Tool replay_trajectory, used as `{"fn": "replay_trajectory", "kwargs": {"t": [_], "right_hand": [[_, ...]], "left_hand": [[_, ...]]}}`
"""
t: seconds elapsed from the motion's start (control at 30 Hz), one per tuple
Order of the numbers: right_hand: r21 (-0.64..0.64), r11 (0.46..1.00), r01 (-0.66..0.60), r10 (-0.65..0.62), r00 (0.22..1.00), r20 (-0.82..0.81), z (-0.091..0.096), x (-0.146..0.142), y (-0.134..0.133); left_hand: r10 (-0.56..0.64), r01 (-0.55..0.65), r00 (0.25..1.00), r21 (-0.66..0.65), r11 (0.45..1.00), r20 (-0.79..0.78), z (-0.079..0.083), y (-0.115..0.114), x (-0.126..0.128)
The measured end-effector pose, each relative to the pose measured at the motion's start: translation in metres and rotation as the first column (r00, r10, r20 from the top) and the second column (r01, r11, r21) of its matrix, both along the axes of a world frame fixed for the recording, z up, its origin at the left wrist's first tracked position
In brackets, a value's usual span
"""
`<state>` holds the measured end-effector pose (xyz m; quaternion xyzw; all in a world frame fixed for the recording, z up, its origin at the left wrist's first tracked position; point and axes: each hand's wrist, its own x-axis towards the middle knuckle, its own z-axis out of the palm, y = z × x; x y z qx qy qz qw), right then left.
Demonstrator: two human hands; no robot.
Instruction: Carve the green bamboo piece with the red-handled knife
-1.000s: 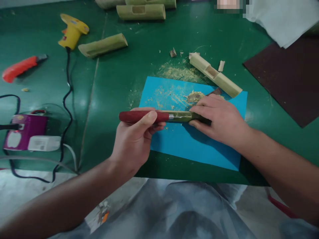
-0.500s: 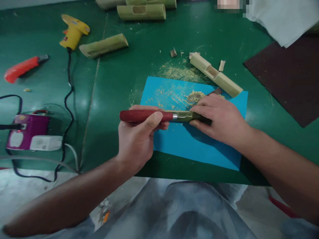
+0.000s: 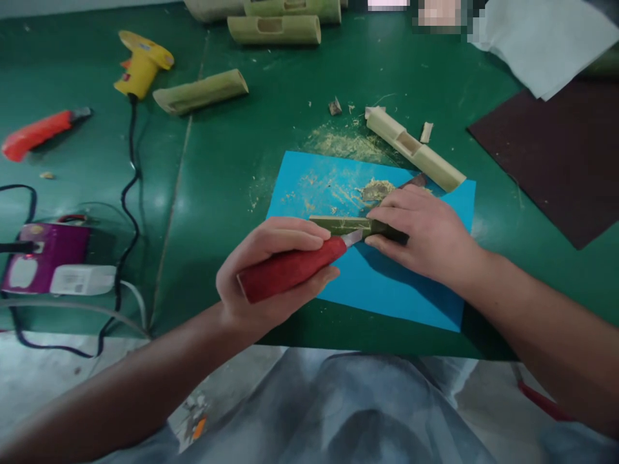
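My left hand (image 3: 271, 258) is closed round the red wooden handle of a short-bladed carving knife (image 3: 294, 267). The blade's tip meets the near side of a dark green bamboo piece (image 3: 341, 225). My right hand (image 3: 423, 229) presses that piece against the blue sheet (image 3: 387, 293), its fingers wrapped over the right end and hiding it. Scratch marks show on the bamboo's upper face. Just beyond my right fingers lies a small heap of pale shavings (image 3: 380, 188). A dark flat strip (image 3: 413, 182) sticks out from behind that hand.
Behind the sheet rests a pale bamboo piece (image 3: 435, 161) with a cut-out. More bamboo tubes (image 3: 290, 30) lie at the back. On the left are a yellow hot glue gun (image 3: 142, 64), a red-handled cutter (image 3: 41, 132) and a purple power box (image 3: 53, 251). A dark board (image 3: 556, 154) lies right.
My left hand has turned the knife from lying along the bamboo to slanting toward its near side, and shifted slightly nearer me. My right hand keeps its hold.
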<state>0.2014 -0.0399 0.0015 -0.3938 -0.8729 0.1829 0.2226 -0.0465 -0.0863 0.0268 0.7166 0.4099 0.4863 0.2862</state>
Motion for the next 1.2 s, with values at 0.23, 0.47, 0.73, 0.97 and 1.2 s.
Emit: {"fn": "replay_trajectory", "kwargs": {"t": [0.23,0.47,0.73,0.97,1.2], "right_hand": [[0.014,1.000,0.009,-0.009,1.000,0.001,-0.001,-0.001,0.000],[0.011,1.000,0.022,-0.022,1.000,-0.004,0.000,-0.002,-0.001],[0.003,1.000,0.029,-0.029,1.000,-0.009,-0.001,-0.002,-0.001],[0.018,1.000,0.014,-0.014,1.000,-0.017,-0.002,-0.002,0.000],[-0.003,1.000,0.000,0.000,1.000,-0.024,-0.001,-0.001,0.001]], "left_hand": [[0.086,-0.046,0.987,-0.279,0.959,0.133,-0.002,-0.002,0.003],[0.355,-0.064,0.876,-0.651,0.756,0.326,0.002,0.000,0.014],[0.419,-0.035,0.835,-0.726,0.687,0.357,0.005,-0.003,0.018],[0.220,-0.081,0.950,-0.509,0.857,0.220,-0.001,-0.006,0.008],[0.096,-0.005,0.981,-0.477,0.879,0.166,0.004,0.009,0.005]]}}
